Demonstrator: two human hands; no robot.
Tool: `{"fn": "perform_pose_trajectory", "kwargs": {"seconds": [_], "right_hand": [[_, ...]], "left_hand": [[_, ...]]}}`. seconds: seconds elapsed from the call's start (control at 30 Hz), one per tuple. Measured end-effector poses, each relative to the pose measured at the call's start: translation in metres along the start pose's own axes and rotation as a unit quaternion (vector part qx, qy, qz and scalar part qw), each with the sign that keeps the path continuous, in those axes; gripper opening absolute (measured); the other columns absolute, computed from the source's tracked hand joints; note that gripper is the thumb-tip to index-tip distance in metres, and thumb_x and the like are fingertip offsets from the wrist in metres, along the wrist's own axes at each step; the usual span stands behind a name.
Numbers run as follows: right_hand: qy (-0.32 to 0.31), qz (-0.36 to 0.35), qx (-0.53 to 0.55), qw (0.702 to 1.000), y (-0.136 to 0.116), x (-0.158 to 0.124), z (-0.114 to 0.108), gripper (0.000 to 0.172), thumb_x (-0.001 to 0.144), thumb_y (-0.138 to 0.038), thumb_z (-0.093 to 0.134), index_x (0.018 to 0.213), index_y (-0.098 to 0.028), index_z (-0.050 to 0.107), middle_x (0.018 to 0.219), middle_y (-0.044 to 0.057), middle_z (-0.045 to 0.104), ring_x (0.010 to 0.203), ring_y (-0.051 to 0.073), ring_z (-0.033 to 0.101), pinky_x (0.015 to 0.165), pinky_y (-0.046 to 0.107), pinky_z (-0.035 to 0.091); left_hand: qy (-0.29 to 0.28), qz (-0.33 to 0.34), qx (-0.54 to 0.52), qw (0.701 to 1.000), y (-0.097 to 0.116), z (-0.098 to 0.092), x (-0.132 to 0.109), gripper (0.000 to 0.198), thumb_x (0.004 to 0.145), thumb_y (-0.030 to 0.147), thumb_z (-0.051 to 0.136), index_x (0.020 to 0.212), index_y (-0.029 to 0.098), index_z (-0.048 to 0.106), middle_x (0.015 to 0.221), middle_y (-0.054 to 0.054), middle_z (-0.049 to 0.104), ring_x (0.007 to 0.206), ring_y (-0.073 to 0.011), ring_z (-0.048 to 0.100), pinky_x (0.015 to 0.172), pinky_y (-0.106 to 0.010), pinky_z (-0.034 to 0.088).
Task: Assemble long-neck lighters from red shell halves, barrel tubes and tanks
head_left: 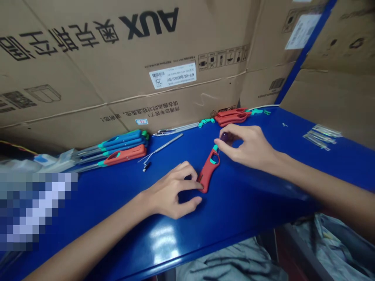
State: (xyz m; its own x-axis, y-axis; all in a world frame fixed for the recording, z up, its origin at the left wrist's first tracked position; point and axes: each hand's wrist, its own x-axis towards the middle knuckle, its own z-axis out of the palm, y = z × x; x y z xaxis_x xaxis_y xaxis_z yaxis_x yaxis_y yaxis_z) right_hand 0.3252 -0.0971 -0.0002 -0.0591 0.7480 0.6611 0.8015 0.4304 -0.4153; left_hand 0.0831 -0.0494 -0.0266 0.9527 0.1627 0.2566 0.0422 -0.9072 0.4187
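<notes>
A red gas lighter (207,173) with a mint-green trigger and collar lies on the blue table. My left hand (175,191) rests beside its lower end, a fingertip pressing on the handle. The thumb is apart from it, and the fingers are spread. At the upper end, my right hand (249,146) is closed around the dark purple handle of a screwdriver (224,136). Its thin shaft points down near the green collar; its tip I cannot make out.
Blue lighters (124,139) and a red lighter (125,155) lie at left. Red handles (233,117) and green caps (206,122) line the big carton (123,78). Metal tubes with wires (162,147) lie nearer. Clear strips (322,136) are at right. The table's front edge (140,273) is close.
</notes>
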Motion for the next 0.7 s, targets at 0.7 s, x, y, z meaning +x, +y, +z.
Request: {"fn": "perform_pose_trajectory", "kwargs": {"seconds": [0.7], "right_hand": [[-0.151, 0.079, 0.311, 0.935, -0.038, -0.028, 0.055, 0.011, 0.097, -0.030, 0.051, 0.101, -0.019, 0.054, 0.081, 0.001, 0.069, 0.066, 0.012, 0.069, 0.064, 0.022, 0.056]], "left_hand": [[0.040, -0.177, 0.069, 0.981, 0.001, 0.023, -0.028, 0.028, 0.076, 0.032, 0.060, 0.097, 0.016, 0.053, 0.091, -0.004, 0.056, 0.086, -0.0225, 0.051, 0.082, -0.042, 0.042]]}}
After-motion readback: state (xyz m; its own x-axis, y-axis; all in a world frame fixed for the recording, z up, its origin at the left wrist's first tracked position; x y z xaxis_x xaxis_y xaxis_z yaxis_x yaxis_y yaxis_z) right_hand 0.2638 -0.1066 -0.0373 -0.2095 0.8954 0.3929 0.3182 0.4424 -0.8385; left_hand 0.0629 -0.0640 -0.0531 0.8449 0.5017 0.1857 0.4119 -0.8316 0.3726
